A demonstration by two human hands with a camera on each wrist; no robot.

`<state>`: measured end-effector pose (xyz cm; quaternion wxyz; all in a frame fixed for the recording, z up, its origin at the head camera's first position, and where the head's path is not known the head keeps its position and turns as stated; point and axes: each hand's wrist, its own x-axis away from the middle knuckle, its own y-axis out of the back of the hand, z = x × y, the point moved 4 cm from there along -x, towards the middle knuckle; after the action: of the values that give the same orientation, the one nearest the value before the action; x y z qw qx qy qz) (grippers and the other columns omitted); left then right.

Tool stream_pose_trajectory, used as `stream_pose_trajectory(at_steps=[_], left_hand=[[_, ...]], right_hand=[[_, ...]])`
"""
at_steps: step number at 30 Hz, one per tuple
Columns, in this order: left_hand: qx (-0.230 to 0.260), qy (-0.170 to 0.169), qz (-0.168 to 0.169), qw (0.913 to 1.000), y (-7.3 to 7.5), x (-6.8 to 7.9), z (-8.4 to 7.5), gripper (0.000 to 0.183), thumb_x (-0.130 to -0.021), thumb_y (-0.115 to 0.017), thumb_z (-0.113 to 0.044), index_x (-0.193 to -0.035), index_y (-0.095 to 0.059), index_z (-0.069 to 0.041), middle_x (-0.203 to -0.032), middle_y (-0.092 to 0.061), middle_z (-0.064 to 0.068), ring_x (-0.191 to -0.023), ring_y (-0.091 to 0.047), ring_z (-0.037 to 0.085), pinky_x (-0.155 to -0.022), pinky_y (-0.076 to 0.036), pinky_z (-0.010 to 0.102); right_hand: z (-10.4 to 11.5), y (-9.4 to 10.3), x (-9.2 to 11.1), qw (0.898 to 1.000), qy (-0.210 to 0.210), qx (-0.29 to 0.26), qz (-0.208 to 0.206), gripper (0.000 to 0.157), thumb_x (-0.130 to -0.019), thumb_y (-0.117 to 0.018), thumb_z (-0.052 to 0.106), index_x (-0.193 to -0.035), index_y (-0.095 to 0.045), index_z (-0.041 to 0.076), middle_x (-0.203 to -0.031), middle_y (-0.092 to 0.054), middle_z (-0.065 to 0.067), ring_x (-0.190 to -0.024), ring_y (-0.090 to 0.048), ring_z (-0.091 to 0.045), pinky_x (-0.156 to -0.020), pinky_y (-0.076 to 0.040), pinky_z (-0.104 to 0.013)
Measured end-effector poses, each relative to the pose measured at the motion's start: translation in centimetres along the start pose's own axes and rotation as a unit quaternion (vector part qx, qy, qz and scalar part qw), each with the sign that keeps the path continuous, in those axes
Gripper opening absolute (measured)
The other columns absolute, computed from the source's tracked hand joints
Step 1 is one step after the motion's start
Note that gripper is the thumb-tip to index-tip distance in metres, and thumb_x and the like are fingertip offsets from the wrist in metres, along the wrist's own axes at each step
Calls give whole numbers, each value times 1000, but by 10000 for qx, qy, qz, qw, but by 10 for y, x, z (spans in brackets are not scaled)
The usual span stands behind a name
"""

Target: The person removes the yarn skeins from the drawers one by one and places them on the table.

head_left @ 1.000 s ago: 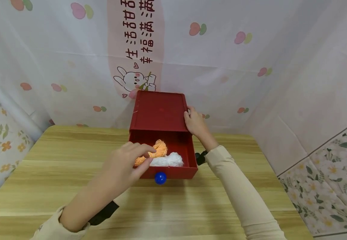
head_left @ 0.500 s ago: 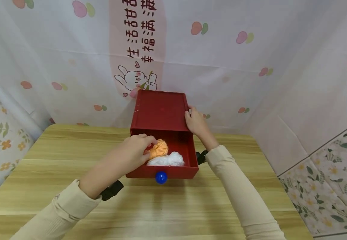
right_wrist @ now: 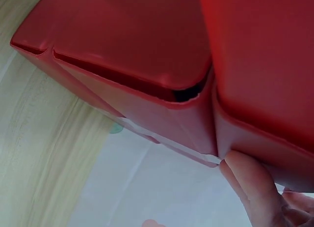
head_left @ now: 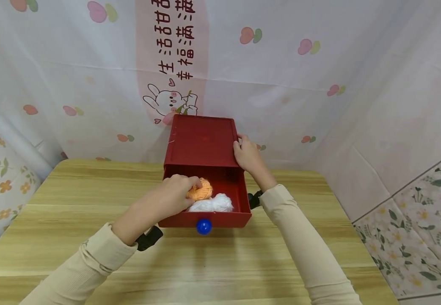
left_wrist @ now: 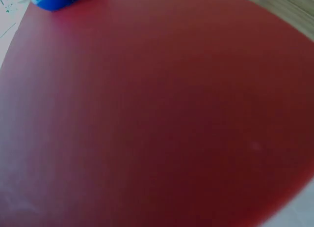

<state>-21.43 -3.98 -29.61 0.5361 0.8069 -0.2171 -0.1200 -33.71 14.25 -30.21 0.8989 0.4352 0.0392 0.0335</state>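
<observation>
Plainly, the left hand (head_left: 174,192) grasped the orange yarn skein (head_left: 204,189) beside the white skein (head_left: 220,203) inside the red drawer (head_left: 228,219); the right hand (head_left: 249,155) gripped its casing (head_left: 205,142).

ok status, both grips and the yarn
Left grip pinching orange yarn in drawer. Right grip touching box side. White yarn alongside, nothing seen blocking.
</observation>
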Motion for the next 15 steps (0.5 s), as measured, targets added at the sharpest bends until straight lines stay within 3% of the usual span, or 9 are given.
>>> stream_pose_trajectory(at_steps=[6,15], left_hand=[[-93,-122,261,9995,-3,0,2,30,-84,-66,-7,-113,-59,-4,-100,-62,10,-84,-52,20,-68,-47,27],[-61,-156,383,9991,-2,4,1,32,-83,-65,-3,-114,-56,-3,-92,-61,8,-79,-51,19,-63,-44,25]], right_hand=[[-1,0,0,9999,-40,-107,49,51,-101,-26,30,-146,-23,5,-126,-55,-20,-106,-59,-30,-89,-48,-44],[-2,-2,-1,9999,-65,-125,44,52,-101,-27,31,-146,-23,6,-127,-54,-19,-107,-58,-30,-89,-48,-44]])
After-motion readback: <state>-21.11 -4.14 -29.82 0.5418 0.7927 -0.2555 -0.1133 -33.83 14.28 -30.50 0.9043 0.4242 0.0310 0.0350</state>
